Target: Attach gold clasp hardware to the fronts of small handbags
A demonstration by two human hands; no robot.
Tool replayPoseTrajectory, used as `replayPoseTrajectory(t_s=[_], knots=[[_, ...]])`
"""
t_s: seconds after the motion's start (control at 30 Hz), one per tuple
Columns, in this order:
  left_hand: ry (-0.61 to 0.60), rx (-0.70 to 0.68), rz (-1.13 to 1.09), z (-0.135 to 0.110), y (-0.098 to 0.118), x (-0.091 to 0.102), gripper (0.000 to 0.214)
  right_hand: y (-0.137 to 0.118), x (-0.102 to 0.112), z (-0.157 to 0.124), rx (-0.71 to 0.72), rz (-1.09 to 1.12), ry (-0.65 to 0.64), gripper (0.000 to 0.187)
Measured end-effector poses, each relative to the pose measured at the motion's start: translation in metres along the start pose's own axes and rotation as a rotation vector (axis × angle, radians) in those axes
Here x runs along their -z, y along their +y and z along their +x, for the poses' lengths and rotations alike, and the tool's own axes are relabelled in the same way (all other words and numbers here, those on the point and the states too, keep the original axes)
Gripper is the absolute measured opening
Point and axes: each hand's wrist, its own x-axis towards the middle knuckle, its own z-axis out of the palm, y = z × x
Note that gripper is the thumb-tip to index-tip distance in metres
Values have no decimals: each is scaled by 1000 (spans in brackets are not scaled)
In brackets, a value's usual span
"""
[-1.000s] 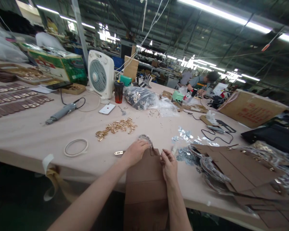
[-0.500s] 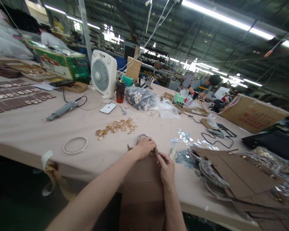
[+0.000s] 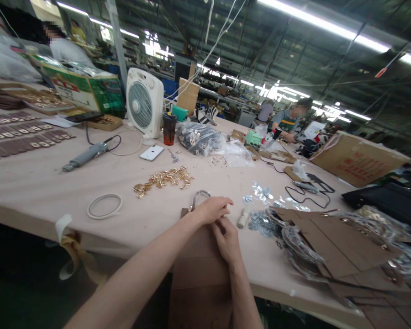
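Observation:
A brown leather bag panel hangs over the table's front edge, its upper end lying on the tabletop. A curved handle in clear plastic wrap rises from that end. My left hand reaches across the panel's upper right corner, fingers bent and pointing right; whatever is between them is hidden. Just below, my right hand is closed around the panel's right side, with its fingertips partly covered by my left hand. A small whitish cylinder lies to the right of both hands.
Gold metal fittings lie ahead, silver plates to the right. A tape ring, electric screwdriver, phone, cup and fan are leftward. Stacked brown panels cover the right side. A co-worker is across the table.
My left hand has shifted right over the panel's corner, its fingers now pointing right. My right hand has drawn slightly left and down. More of the wrapped handle shows.

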Motion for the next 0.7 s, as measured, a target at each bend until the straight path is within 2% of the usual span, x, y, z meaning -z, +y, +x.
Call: replayPoseTrajectory(t_s=[0.13, 0.3, 0.47, 0.7], knots=[[79, 96, -214, -6, 5, -1, 48, 4, -2, 1, 35, -65, 32, 26], [64, 101, -367, -19, 4, -5, 57, 7, -4, 0, 43, -131, 48, 33], [70, 91, -420, -24, 7, -14, 52, 9, -7, -1, -14, -202, 108, 36], [230, 195, -312, -29, 5, -18, 35, 29, -1, 0, -171, -229, 264, 44]])
